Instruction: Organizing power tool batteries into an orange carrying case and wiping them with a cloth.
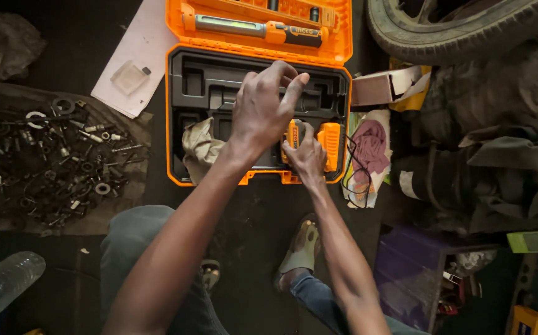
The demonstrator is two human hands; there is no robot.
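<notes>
An open orange tool case (174, 111) with a black moulded tray lies on the dark floor in front of me. My left hand (261, 111) hovers over the tray's middle, fingers curled and tips pinched together; whether it holds anything I cannot tell. My right hand (306, 158) grips a small orange and grey tool (294, 132) seated in the tray's lower right part. Another orange block (330, 144) sits just right of it. A crumpled beige rag (199, 146) is stuffed in the tray's lower left. A long grey and orange tool (250, 28) rests in the lid.
A heap of nuts, washers and bolts (58, 155) lies on a cloth at left. A white paper (134, 59) with a small clear box sits by the case. A tyre (455, 28) is at top right, dark clothes below it, a plastic bottle (2, 285) at bottom left.
</notes>
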